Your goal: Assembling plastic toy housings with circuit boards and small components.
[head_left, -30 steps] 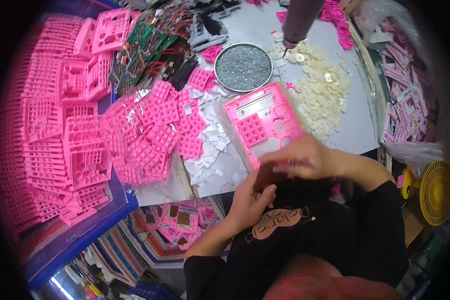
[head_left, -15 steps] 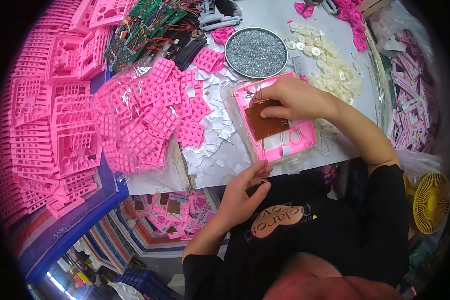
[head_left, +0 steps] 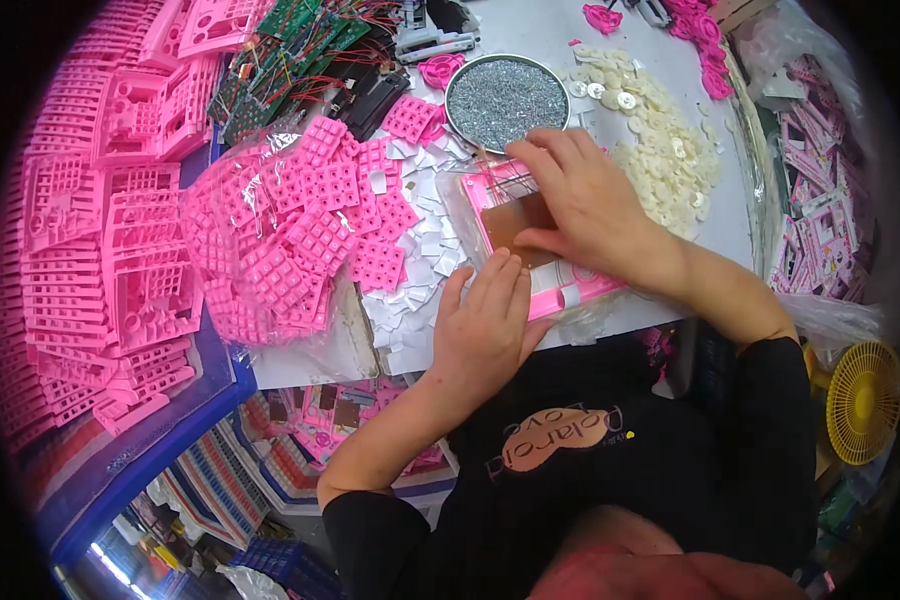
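Observation:
A brown circuit board (head_left: 515, 222) lies inside a pink plastic housing (head_left: 547, 303) on a plastic bag, close to the table's front edge. My right hand (head_left: 600, 210) arches over the board's right part, fingers bent toward the far edge and thumb spread low against the brown surface. Thin wires (head_left: 513, 182) show beneath those fingers. Stretched and side by side, the fingers of my left hand (head_left: 482, 325) rest at the board's near left edge, with the thumb set apart on the housing. Part of the board is hidden by both hands.
Beyond the housing stands a round tin (head_left: 507, 100) of small metal screws. Cream round pieces (head_left: 660, 150) lie to the right, white paper bits (head_left: 425, 270) and bagged pink keypads (head_left: 290, 230) to the left. Green circuit boards (head_left: 290, 60) and stacked pink housings (head_left: 110, 250) are farther left.
My left hand has moved up from the housing's near edge onto the board's edge, its fingers straightening. My right hand has spread, its fingers shifting toward the far edge.

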Available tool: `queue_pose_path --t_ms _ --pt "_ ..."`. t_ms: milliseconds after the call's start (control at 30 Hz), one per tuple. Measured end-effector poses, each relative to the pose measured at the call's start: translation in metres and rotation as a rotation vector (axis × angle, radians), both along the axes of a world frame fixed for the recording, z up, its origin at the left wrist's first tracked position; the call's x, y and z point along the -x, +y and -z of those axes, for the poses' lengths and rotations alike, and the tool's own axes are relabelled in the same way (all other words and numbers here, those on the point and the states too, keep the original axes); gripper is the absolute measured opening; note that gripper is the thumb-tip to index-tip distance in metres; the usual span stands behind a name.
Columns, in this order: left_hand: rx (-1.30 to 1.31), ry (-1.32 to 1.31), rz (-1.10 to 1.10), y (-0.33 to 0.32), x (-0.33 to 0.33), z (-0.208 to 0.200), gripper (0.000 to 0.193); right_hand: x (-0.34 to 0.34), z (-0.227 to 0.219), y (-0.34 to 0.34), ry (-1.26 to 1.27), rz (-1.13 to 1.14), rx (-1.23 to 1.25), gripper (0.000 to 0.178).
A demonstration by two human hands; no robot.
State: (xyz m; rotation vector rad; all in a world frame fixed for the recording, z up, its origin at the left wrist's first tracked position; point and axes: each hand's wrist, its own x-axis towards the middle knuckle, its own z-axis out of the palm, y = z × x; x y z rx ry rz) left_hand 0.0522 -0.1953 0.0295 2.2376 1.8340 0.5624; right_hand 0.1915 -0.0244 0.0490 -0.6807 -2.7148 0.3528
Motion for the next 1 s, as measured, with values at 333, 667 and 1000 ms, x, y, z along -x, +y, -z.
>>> queue_pose_path --t_ms 333,667,1000 --pt "-0.014 0.023 0.045 0.007 0.007 0.001 0.055 -0.027 0.008 -0.034 -0.269 -0.272 -0.095 0.051" --pt "0.388 0.076 0.167 0.035 0.018 -0.036 0.058 -0.016 0.013 -0.032 -0.155 -0.262 -0.195 0.048" --pt "0.226 -0.27 -0.093 0.094 0.043 -0.027 0.021 -0.02 0.017 -0.026 -0.227 -0.248 -0.235 0.052"
